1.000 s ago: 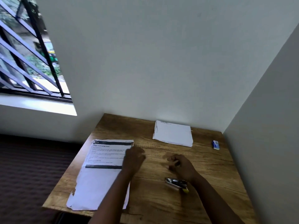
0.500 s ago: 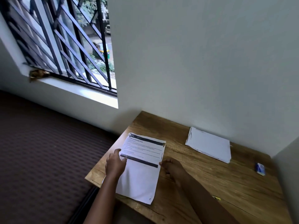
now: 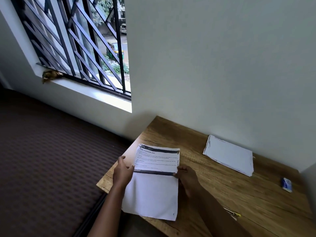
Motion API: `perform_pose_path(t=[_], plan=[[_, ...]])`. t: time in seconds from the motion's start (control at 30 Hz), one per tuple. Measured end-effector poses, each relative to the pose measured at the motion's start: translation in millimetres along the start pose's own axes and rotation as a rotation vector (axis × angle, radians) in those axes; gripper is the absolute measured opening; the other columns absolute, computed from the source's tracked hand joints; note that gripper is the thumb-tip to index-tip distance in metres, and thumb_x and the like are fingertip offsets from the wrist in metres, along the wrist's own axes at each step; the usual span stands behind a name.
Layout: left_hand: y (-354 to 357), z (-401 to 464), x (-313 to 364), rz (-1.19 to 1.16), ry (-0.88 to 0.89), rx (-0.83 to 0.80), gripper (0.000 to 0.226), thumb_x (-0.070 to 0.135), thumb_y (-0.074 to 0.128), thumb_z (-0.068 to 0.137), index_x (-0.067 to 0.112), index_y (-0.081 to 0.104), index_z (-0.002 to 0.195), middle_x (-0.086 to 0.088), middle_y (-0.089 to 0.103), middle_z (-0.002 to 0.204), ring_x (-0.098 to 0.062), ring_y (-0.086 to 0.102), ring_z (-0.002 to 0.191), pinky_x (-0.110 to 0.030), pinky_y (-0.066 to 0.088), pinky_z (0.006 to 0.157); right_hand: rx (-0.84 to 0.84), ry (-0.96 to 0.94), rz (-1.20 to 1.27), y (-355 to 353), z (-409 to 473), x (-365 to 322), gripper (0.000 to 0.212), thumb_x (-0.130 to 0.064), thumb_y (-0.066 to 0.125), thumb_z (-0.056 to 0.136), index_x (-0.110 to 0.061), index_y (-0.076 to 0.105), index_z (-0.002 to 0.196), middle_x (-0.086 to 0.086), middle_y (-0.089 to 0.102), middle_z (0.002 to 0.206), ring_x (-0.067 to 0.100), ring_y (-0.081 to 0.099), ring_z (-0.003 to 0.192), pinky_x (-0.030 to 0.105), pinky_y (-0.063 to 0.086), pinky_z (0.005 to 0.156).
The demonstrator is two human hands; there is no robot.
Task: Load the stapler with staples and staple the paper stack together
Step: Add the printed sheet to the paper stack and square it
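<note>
A printed paper stack (image 3: 153,183) with dark header bars is held over the left end of the wooden table (image 3: 222,190), lifted off its surface. My left hand (image 3: 122,171) grips its left edge and my right hand (image 3: 186,177) grips its right edge. The stapler (image 3: 233,214) lies on the table behind my right forearm; only a sliver with a yellow tip shows. A small blue and white staple box (image 3: 286,184) rests near the right wall.
A second stack of blank white sheets (image 3: 229,155) lies at the back of the table by the wall. A barred window (image 3: 82,45) is up left, with dark patterned floor (image 3: 42,159) below. Walls close the table's back and right.
Both hands moved from the table's middle to the printed stack and took hold of its two sides, raising it. My view swung left, so the stapler slid behind my right forearm.
</note>
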State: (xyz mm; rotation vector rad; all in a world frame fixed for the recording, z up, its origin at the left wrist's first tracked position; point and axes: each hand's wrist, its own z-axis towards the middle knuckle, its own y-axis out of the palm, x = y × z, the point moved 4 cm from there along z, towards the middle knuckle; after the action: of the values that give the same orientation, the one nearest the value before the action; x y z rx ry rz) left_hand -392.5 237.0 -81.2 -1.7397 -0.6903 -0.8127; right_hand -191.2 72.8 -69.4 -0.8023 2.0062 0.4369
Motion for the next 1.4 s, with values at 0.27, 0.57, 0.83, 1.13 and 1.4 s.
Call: perform_pose_path(t=[0.27,0.57,0.83,1.13,1.4], plan=[[22.1,-0.3,26.3,-0.202,0.034,-0.099,0.062,0.005,0.069,0.082,0.017,0.039,0.136,-0.002,0.060,0.084,-0.020,0.059,0.081,-0.031,0.042,0.068,0.072,-0.085,0.140,-37.5,9.7,-19.3,0.034,0.006,0.074,0.072,-0.007,0.062,0.102,0.019,0.069,0.108,0.035,0.068,0.097,0.053,0.056,0.089],[66.6,-21.9,103.6,-0.392,0.201,-0.352,0.023,0.010,0.058,0.093,0.029,0.065,0.103,-0.007,0.068,0.112,-0.019,0.066,0.092,-0.040,0.059,0.074,0.108,-0.308,-0.203,-106.6,-20.1,-55.3,0.035,0.000,0.081,0.068,-0.011,0.072,0.100,-0.004,0.067,0.103,0.009,0.062,0.087,0.013,0.051,0.063],[114.6,-67.4,167.1,-0.134,0.590,-0.529,0.032,0.025,0.082,0.072,0.033,0.073,0.101,0.017,0.060,0.103,-0.002,0.056,0.095,-0.018,0.047,0.070,0.311,-0.492,-0.300,-162.7,-49.7,-78.0,0.020,-0.001,0.078,0.073,-0.007,0.075,0.092,0.003,0.073,0.102,0.016,0.065,0.097,0.022,0.051,0.084],[141.4,-92.1,199.9,-0.193,0.712,-0.429,0.012,0.022,0.085,0.069,0.019,0.076,0.077,-0.006,0.058,0.105,-0.006,0.056,0.099,-0.018,0.045,0.082,0.604,-0.653,-0.485,-204.3,-66.2,-81.3,0.009,-0.014,0.079,0.075,-0.018,0.076,0.083,0.011,0.064,0.107,0.020,0.051,0.110,0.026,0.043,0.087],[157.2,-126.3,216.4,0.070,0.910,-0.329,0.007,0.037,0.077,0.075,0.034,0.076,0.080,0.011,0.064,0.115,-0.009,0.044,0.121,-0.038,0.020,0.098,0.550,-0.806,-0.682,-187.9,-72.6,-92.5,0.006,-0.017,0.078,0.075,-0.019,0.077,0.081,-0.001,0.066,0.097,0.015,0.057,0.098,0.036,0.045,0.084]])
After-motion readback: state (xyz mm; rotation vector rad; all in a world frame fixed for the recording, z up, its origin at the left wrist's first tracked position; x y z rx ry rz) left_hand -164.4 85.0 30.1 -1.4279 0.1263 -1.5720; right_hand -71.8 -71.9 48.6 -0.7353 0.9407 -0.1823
